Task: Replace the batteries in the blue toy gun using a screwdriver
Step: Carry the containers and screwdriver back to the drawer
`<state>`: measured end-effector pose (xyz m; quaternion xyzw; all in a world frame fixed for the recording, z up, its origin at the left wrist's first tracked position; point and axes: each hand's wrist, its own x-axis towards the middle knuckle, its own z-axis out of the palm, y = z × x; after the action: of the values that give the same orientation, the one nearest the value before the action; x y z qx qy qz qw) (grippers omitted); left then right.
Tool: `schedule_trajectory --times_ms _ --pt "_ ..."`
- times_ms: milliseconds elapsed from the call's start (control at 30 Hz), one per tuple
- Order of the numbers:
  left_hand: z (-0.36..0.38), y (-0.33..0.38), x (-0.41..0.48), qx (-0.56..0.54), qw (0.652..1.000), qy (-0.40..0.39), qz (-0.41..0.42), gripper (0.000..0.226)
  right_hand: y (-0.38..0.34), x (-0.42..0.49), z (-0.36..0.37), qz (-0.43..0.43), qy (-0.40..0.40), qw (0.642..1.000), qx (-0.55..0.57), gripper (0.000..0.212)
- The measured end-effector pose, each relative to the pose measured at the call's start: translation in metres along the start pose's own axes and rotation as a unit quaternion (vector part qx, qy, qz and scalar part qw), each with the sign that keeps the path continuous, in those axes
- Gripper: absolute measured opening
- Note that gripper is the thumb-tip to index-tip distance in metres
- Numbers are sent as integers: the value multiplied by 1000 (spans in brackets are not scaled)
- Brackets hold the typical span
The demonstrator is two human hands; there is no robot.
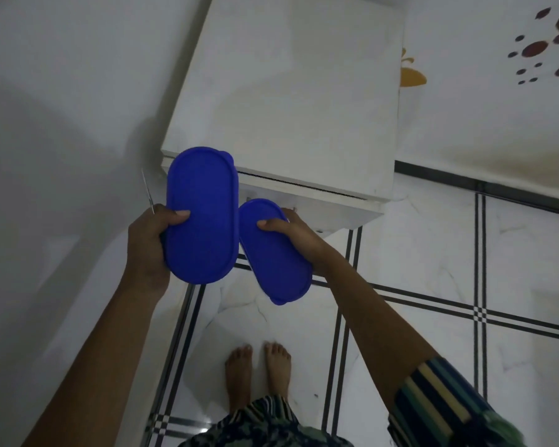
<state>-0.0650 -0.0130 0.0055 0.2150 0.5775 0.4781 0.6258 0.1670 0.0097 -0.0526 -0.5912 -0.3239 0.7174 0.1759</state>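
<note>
Holding in left hand (147, 250): larger blue oval lid (202, 214), thumb on top, fingers curled under its left edge. A thin metal rod (147, 190), screwdriver-like, sticks up from the same grip.
Right hand (299, 240): pinches the smaller blue oval lid (273, 253), thumb on top, fingers under its right edge.
Lids: 2, side by side and almost touching, in the air before the front edge of the white cabinet (288, 91).
Toy gun: cannot tell where it is.
Floor (433, 285): striped tiles, 2 bare feet (239, 372).
</note>
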Motion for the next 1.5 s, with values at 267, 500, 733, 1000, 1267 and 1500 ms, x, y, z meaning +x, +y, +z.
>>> schedule_trajectory --times_ms 267,500,733,1000,1267,1500 --pt "-4 -2 -12 18 999 16 -27 45 20 -44 16 40 -55 998 10 46" --pt "-5 2 -6 3 997 17 -72 39 -1 -93 0 53 -86 985 140 43" --pt "19 -13 10 40 990 12 -137 31 -17 -52 -17 19 70 976 208 48" --pt "29 -40 45 162 969 -66 -173 32 22 -26 -22 -22 230 957 172 28" --pt "43 -58 56 252 944 -147 -155 13 41 -13 -20 -64 323 944 11 40" --pt "27 -65 85 421 898 28 -124 41 46 -14 -16 -61 370 916 -141 24"
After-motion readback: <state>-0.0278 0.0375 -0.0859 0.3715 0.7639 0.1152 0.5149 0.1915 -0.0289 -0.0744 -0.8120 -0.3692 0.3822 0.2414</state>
